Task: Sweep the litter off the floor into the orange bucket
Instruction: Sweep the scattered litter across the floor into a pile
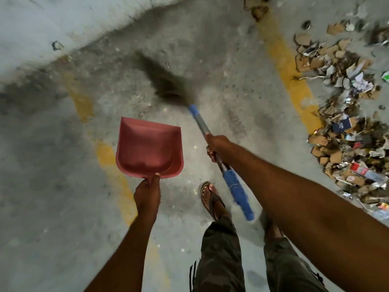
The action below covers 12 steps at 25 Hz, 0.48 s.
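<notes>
My left hand grips the short handle of a pink dustpan, held level above the floor with nothing in it. My right hand is closed around the blue and silver handle of a broom. The dark bristles are blurred and point away to the upper left over the concrete. A large heap of litter, made of torn cardboard, paper, wrappers and a plastic bottle, lies along the right side. The orange bucket is not in view.
Worn yellow painted lines cross the grey concrete floor. A pale wall base curves along the upper left. My sandalled foot and trouser legs are below the broom handle. Small specks dot the floor near the middle.
</notes>
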Each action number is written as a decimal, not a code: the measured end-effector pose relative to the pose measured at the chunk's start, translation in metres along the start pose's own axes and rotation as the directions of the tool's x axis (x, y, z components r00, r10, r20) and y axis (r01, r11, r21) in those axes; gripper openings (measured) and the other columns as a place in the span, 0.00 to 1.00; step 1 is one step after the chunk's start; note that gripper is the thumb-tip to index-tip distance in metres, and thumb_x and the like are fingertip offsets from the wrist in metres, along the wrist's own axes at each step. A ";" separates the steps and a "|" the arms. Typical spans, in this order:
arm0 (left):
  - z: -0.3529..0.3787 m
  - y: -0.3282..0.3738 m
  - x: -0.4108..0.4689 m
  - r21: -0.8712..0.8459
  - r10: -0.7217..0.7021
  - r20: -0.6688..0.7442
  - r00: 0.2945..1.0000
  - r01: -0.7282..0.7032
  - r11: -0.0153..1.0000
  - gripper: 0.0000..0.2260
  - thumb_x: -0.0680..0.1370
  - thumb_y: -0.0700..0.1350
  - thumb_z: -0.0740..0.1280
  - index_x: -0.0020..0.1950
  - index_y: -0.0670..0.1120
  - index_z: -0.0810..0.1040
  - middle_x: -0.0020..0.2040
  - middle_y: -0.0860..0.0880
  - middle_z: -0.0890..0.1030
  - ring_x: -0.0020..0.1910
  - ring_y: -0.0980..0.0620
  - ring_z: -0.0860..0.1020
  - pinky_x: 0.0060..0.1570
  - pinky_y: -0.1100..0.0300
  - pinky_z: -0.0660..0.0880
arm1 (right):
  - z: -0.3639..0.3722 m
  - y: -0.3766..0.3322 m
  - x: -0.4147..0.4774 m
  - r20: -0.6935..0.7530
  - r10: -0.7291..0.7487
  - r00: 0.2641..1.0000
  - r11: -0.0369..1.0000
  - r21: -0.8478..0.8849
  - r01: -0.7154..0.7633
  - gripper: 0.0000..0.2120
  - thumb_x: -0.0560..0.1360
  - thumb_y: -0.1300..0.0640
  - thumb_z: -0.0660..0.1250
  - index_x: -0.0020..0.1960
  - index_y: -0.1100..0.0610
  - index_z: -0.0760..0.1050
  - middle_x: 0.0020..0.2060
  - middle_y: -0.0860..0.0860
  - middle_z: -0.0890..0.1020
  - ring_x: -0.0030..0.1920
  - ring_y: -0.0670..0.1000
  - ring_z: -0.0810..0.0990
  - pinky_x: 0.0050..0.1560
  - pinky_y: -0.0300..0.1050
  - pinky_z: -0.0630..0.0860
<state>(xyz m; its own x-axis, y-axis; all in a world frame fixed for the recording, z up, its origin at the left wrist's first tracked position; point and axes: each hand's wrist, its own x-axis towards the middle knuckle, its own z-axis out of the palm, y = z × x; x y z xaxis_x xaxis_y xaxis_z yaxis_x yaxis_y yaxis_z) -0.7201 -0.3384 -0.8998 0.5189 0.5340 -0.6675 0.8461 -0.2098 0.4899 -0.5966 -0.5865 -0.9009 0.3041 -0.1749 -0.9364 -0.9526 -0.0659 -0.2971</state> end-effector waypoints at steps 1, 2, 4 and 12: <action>-0.001 0.001 0.002 0.001 0.003 0.009 1.000 -0.003 1.000 0.26 0.70 0.69 0.69 0.36 0.45 0.78 0.27 0.46 0.75 0.34 0.31 0.77 0.38 0.50 0.71 | -0.001 0.005 0.003 -0.063 0.050 0.997 0.994 0.101 -0.044 0.24 0.84 0.43 0.61 0.39 0.61 0.73 0.27 0.56 0.75 0.22 0.52 0.71 0.24 0.41 0.68; -0.001 0.003 0.002 -0.002 0.003 0.015 1.000 -0.003 1.000 0.25 0.70 0.68 0.69 0.36 0.45 0.78 0.27 0.48 0.76 0.32 0.34 0.77 0.37 0.50 0.71 | -0.002 0.009 0.004 -0.157 0.083 0.984 0.982 0.183 -0.054 0.25 0.83 0.40 0.60 0.40 0.61 0.73 0.28 0.56 0.76 0.22 0.53 0.72 0.24 0.42 0.70; -0.002 0.009 0.002 -0.008 0.012 0.023 1.000 -0.011 1.000 0.23 0.74 0.64 0.70 0.37 0.43 0.79 0.26 0.51 0.76 0.26 0.43 0.74 0.35 0.53 0.71 | -0.002 0.020 0.002 -0.352 0.118 0.929 0.967 0.255 -0.027 0.29 0.82 0.36 0.58 0.46 0.63 0.76 0.34 0.58 0.81 0.27 0.56 0.79 0.27 0.47 0.77; -0.017 0.036 0.012 -0.057 -0.018 0.009 1.000 0.019 0.998 0.19 0.80 0.56 0.70 0.40 0.41 0.77 0.27 0.50 0.74 0.23 0.50 0.70 0.29 0.58 0.68 | 0.028 0.019 -0.050 -0.241 -0.208 0.948 0.967 -0.194 0.163 0.35 0.80 0.29 0.54 0.49 0.61 0.79 0.42 0.59 0.84 0.43 0.60 0.84 0.39 0.47 0.76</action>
<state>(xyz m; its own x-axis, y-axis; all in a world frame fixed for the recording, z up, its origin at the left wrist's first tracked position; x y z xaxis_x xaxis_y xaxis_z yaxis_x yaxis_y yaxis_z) -0.6857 -0.3259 -0.8808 0.5043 0.5306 -0.6813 0.8474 -0.1523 0.5087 -0.6304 -0.5512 -0.8654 0.4887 -0.3888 -0.7810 -0.8701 -0.2826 -0.4038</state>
